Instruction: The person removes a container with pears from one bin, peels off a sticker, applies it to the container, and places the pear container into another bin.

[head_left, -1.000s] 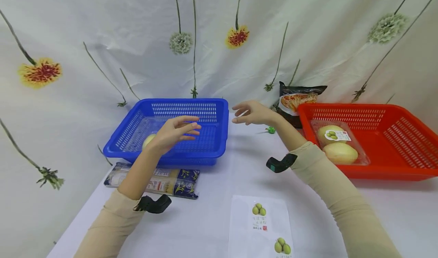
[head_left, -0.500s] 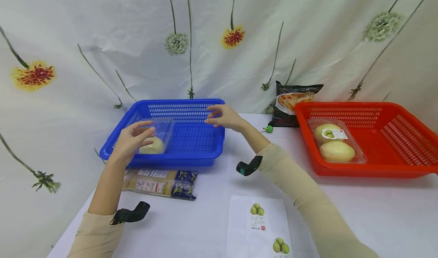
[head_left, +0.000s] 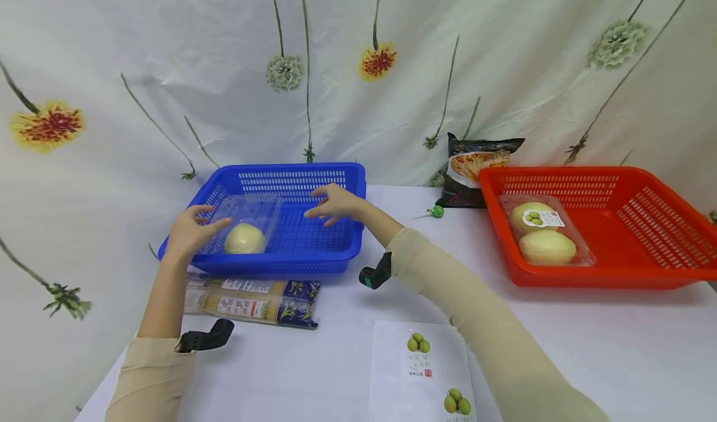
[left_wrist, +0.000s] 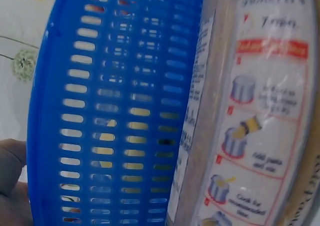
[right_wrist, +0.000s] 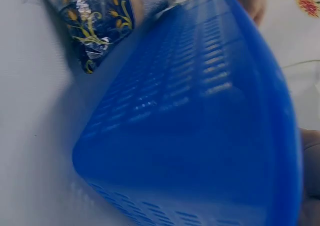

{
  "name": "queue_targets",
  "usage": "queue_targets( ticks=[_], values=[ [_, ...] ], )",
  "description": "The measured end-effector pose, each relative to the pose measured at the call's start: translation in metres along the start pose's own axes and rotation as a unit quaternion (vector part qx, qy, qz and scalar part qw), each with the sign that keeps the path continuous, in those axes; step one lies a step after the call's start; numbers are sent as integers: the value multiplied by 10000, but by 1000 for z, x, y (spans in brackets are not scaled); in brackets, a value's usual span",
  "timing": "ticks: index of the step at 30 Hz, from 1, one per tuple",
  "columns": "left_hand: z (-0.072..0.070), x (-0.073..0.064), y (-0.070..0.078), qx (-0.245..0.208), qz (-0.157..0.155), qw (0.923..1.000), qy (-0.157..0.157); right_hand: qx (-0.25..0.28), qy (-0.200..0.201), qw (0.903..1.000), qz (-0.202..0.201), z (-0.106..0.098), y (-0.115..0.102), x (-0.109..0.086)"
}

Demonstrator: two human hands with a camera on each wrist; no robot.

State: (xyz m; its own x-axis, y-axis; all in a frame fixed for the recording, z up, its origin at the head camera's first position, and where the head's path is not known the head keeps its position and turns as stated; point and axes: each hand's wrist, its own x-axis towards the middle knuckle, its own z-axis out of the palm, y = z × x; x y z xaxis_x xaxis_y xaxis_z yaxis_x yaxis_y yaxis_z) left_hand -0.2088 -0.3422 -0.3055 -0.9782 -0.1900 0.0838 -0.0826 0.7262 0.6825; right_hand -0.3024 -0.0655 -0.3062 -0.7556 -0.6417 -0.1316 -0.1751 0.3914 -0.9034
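Observation:
In the head view my left hand [head_left: 189, 234] hovers at the left front of the blue basket [head_left: 313, 257], fingers spread and thumb apart. My right hand [head_left: 338, 204] is over the basket's right half, its fingers loosely bent with nothing between them. Inside the basket, between the hands, is a clear plastic box [head_left: 269, 205] with one pale yellow melon [head_left: 244, 238] visible. In the left wrist view the basket's slotted wall [left_wrist: 115, 50] stands beside a spaghetti packet [left_wrist: 270, 136]. The right wrist view shows the basket's corner [right_wrist: 200, 146], with part of the right hand behind its rim.
A red basket [head_left: 605, 277] on the right holds a labelled box of two melons [head_left: 548, 248]. Behind it leans a black noodle bag [head_left: 476, 170], near a small green item [head_left: 435, 211]. A sheet of fruit stickers [head_left: 392, 378] lies in front on the white table.
Both hands have moved left: the right from the gap between the baskets to over the blue one, the left from mid-basket to its left front. The head view has shifted slightly.

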Motion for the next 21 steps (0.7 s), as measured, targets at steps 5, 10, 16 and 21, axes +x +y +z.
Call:
queue_targets(
  ticks=[5,10,16,21],
  values=[
    [3,7,8,975,-321,9939,-392,-210,-304,9992,171,15,-3,7],
    [10,11,15,1251,-893,9862,-617,-333,-733,9963,284,30,-8,8],
    [14,16,20,1448,-1146,9785,-922,-262,-1104,9918,581,44,-13,11],
    [14,17,27,1667,-775,9720,-1467,-233,-1193,9903,675,48,-14,12]
  ],
)
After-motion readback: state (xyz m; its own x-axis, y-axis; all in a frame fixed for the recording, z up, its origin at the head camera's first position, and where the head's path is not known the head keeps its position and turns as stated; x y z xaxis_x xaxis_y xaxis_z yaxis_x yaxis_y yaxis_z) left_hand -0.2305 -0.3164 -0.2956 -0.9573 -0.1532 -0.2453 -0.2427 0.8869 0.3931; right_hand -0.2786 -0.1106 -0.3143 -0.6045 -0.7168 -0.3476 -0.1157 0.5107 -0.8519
